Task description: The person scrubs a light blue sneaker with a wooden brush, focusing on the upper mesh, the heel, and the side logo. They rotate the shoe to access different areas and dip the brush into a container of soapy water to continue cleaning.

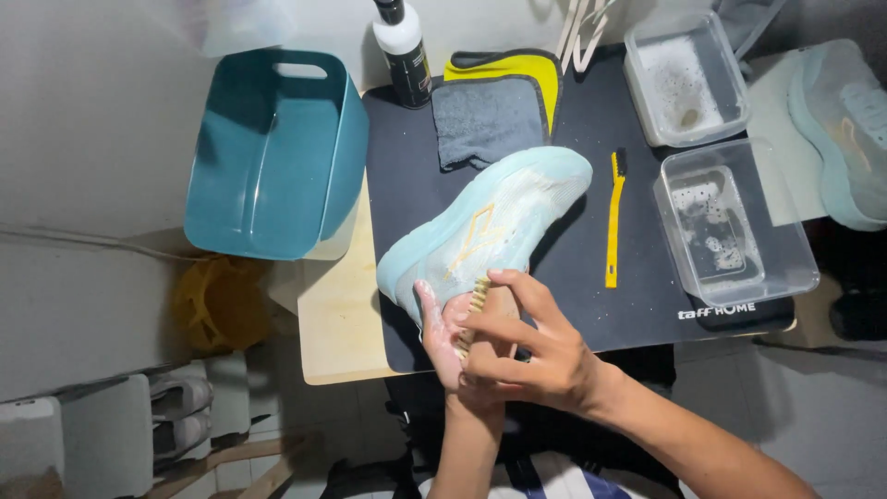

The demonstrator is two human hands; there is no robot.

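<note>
My left hand gripped the heel of the pale blue knit sneaker with yellow lines, held tilted just above the black rubber mat, while my right hand pinched a small wooden bristle brush against it. I judged the shoe light, soft-sided and wet-slippery, best held at its stiffer heel and sole. Beyond the hands the small tabletop was crowded: a yellow-handled brush, clear plastic tubs of soapy water and a teal plastic bin.

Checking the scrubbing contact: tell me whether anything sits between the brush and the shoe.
Nothing visible does. The right hand presses the wooden brush straight onto the light blue shoe, which the left hand holds from below over the black mat.
</note>
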